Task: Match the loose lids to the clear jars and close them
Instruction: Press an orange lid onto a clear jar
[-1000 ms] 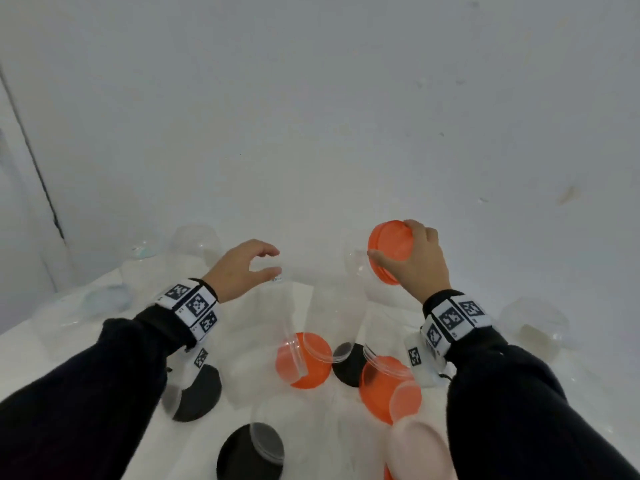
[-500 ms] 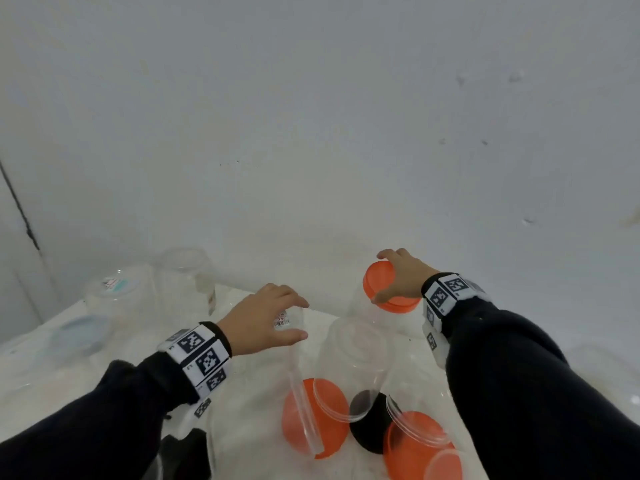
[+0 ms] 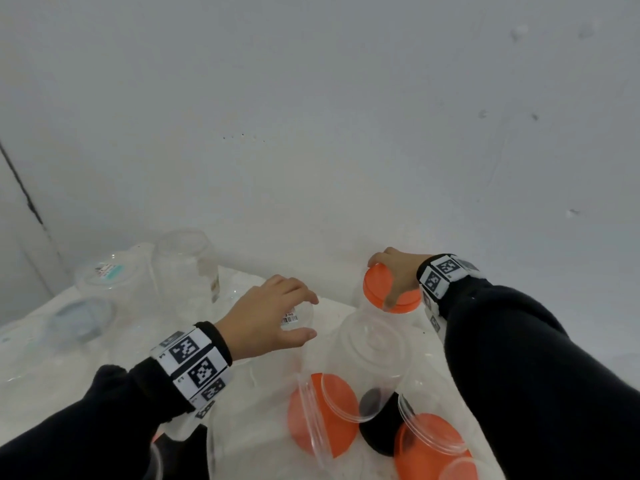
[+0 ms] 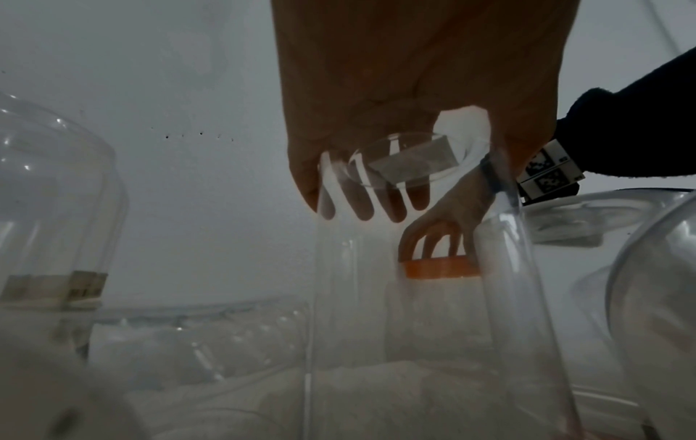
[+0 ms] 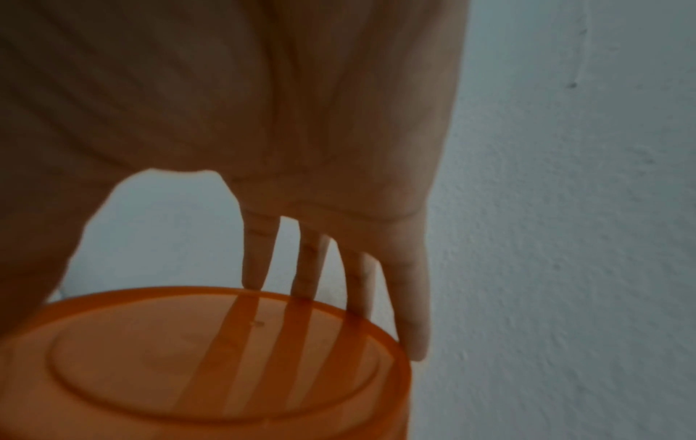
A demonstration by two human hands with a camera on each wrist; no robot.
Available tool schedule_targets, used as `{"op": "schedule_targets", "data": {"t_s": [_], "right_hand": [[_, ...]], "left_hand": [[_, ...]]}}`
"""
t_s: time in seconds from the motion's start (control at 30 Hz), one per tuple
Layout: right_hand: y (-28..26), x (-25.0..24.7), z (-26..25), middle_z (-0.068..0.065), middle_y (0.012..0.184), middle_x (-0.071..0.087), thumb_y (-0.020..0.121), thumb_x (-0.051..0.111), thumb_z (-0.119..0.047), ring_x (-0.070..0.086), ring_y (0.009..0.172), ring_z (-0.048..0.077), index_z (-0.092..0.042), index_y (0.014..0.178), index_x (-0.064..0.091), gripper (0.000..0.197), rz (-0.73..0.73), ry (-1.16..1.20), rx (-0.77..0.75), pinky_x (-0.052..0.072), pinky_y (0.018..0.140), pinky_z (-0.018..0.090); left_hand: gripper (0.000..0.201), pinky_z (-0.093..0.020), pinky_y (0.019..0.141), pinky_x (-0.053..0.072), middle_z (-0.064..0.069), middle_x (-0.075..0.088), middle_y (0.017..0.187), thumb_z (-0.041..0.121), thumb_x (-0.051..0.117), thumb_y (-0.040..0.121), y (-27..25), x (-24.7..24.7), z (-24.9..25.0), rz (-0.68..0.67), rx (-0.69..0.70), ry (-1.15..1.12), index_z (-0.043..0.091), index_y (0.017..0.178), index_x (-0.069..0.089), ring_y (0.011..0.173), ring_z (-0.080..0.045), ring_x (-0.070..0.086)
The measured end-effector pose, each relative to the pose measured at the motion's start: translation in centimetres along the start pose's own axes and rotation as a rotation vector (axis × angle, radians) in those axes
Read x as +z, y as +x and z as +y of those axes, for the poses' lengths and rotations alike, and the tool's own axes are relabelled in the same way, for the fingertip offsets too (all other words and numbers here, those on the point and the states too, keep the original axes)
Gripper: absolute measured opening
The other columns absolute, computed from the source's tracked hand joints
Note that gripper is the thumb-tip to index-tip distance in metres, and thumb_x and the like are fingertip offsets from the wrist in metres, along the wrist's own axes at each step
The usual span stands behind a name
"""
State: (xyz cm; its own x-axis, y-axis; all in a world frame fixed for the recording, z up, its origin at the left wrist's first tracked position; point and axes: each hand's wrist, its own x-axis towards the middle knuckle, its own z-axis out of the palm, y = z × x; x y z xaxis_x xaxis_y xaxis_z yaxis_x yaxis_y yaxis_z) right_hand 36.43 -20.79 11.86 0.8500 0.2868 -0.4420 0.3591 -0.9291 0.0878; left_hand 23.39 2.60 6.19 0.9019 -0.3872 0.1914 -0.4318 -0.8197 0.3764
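My right hand [image 3: 382, 280] grips an orange lid [image 3: 389, 291] from above, thumb in front and fingers over its far rim. The lid sits on the mouth of a clear jar close to the wall; the left wrist view shows the orange lid [image 4: 440, 269] level on that jar. In the right wrist view my fingers [image 5: 412, 312] wrap the orange lid [image 5: 211, 357]. My left hand [image 3: 311, 317] holds the upper end of a tall clear jar [image 3: 298, 315] with a barcode sticker [image 3: 289, 318]. The left hand's fingers [image 4: 361, 202] curl over the clear jar [image 4: 414, 297].
An upturned clear jar [image 3: 374, 348] stands between my arms. Below it lie two orange lids [image 3: 322, 414] [image 3: 429, 445] and a black lid [image 3: 377, 431]. More clear jars [image 3: 187, 261] and a grey-blue lid [image 3: 79, 317] crowd the back left. The white wall [image 3: 346, 133] rises just behind.
My right hand carried the orange lid from a tilted hold in the air down onto the jar by the wall. My left hand came down and closed on the stickered clear jar.
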Motion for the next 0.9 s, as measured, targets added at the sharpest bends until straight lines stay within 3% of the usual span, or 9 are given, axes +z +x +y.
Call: {"op": "schedule_targets", "data": {"t_s": [0.17, 0.5, 0.6, 0.77, 0.9], "right_hand": [[0.3, 0.3, -0.2, -0.004, 0.141, 0.026, 0.065, 0.082, -0.036, 0.044, 0.12, 0.032, -0.033, 0.138, 0.028, 0.091, -0.046, -0.045, -0.017, 0.045, 0.08, 0.041], [0.8, 1.5, 0.3, -0.002, 0.142, 0.03, 0.067, 0.079, -0.04, 0.046, 0.12, 0.033, -0.031, 0.14, 0.024, 0.092, -0.086, -0.113, -0.001, 0.046, 0.091, 0.048], [0.8, 1.5, 0.4, -0.001, 0.144, 0.03, 0.072, 0.076, -0.041, 0.044, 0.124, 0.031, -0.028, 0.142, 0.026, 0.087, -0.068, -0.077, 0.003, 0.044, 0.094, 0.045], [-1.5, 0.5, 0.4, 0.005, 0.143, 0.036, 0.087, 0.062, -0.038, 0.044, 0.124, 0.024, -0.018, 0.139, 0.035, 0.062, 0.063, 0.071, -0.022, 0.039, 0.1, 0.036], [-5.8, -0.9, -0.1, 0.001, 0.138, 0.044, 0.091, 0.055, -0.039, 0.047, 0.12, 0.018, -0.018, 0.135, 0.041, 0.051, 0.166, 0.167, -0.097, 0.038, 0.095, 0.028]], "left_hand": [[0.071, -0.025, 0.086, 0.037, 0.015, 0.047, 0.122, 0.071, 0.029, 0.068, 0.0, 0.0, 0.0, -0.001, 0.007, 0.022, 0.031, 0.122, 0.051, 0.111, -0.003, 0.036], [0.073, -0.024, 0.086, 0.036, 0.015, 0.045, 0.123, 0.071, 0.026, 0.069, 0.1, 0.0, -0.1, -0.02, 0.009, 0.049, 0.031, 0.125, 0.048, 0.113, -0.003, 0.035], [0.074, -0.024, 0.087, 0.036, 0.014, 0.045, 0.124, 0.071, 0.025, 0.068, 0.1, 0.0, -0.1, -0.021, 0.01, 0.051, 0.031, 0.125, 0.048, 0.114, -0.004, 0.035], [0.077, -0.024, 0.089, 0.035, 0.015, 0.043, 0.127, 0.073, 0.021, 0.066, 0.1, 0.0, 0.0, -0.043, 0.002, 0.076, 0.032, 0.127, 0.046, 0.115, -0.003, 0.032], [0.076, -0.03, 0.093, 0.037, 0.013, 0.044, 0.128, 0.073, 0.023, 0.067, 0.0, 0.0, 0.0, -0.038, 0.001, 0.054, 0.031, 0.127, 0.046, 0.116, -0.005, 0.033]]}}
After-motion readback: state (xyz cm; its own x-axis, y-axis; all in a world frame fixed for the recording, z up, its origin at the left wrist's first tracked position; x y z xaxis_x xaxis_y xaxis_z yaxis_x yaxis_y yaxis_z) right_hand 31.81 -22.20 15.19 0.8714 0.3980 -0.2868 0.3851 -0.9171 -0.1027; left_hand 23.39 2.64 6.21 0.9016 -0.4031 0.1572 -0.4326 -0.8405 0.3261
